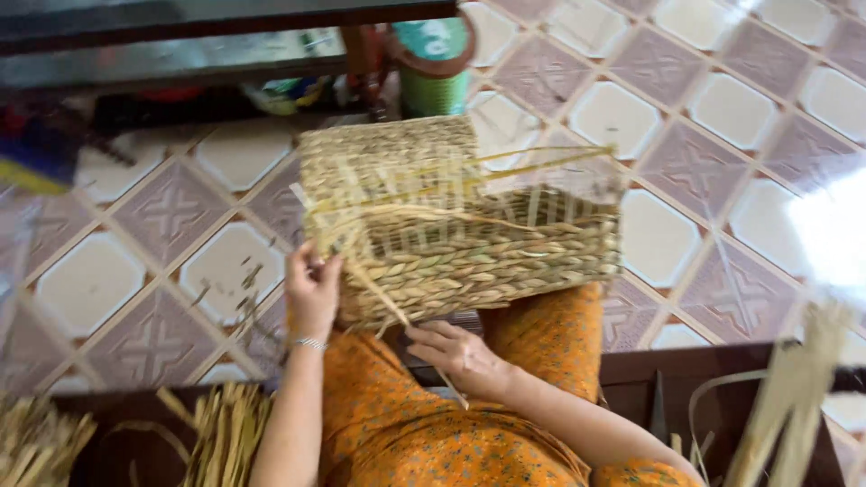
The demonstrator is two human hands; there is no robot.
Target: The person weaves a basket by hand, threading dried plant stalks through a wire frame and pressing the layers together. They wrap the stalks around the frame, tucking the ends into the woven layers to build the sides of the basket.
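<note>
Boxy, seemingly half-woven straw basket [460,230]

blur: basket [469,243] top | straw bundles [225,433] cut off btm edge

She wears orange patterned clothing [451,442] with a fine darker print, arms bare below the elbow, and a thin silver bracelet [311,344] on the left wrist.
</note>
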